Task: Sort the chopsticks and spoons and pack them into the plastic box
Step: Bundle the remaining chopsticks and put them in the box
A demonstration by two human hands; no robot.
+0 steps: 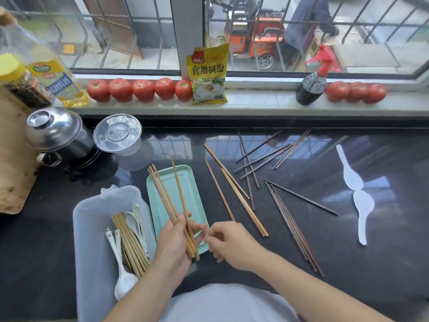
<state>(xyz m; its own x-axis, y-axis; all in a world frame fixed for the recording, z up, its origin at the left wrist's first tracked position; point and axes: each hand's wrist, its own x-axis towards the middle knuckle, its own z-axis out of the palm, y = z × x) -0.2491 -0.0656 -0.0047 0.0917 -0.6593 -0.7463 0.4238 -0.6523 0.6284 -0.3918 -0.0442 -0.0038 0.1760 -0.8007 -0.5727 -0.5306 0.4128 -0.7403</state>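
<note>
My left hand [175, 245] grips a bundle of several light bamboo chopsticks [170, 197], tips pointing up and away over the green lid [196, 187]. My right hand [228, 244] hovers just right of the bundle with fingers loosely curled, holding nothing. The clear plastic box [89, 228] at lower left holds light chopsticks [130, 245] and several white spoons [124, 278]. More light chopsticks [234, 191] and dark chopsticks [292, 226] lie scattered on the black counter. Two white rice spoons [358, 196] lie at the right.
A steel pot [55, 131] and a clear round container [118, 134] stand at the back left beside a wooden board [14, 168]. On the windowsill sit tomatoes [141, 89], a yellow packet [209, 75], an oil bottle [55, 77] and a dark sauce bottle [311, 87].
</note>
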